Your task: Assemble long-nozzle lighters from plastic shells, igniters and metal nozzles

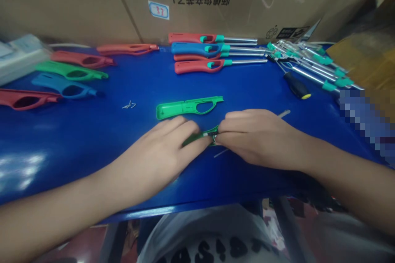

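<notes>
Both hands meet over a green lighter casing half (197,137) near the front of the blue table. My left hand (173,144) is closed around its handle end, hiding most of it. The fingers of my right hand (256,135) pinch the front part, where small black and metal pieces show between the hands. A thin metal rod (284,113) shows beyond my right hand. Just behind them lies the other green casing half (188,107), its hollow inside facing up, touching neither palm.
Several red, green and blue casings (77,74) lie at the left, near small screws (129,104). Assembled long lighters (199,66) line the back. A screwdriver (296,85) and metal lighter tubes (321,74) lie at right. A cardboard box (197,16) walls the back.
</notes>
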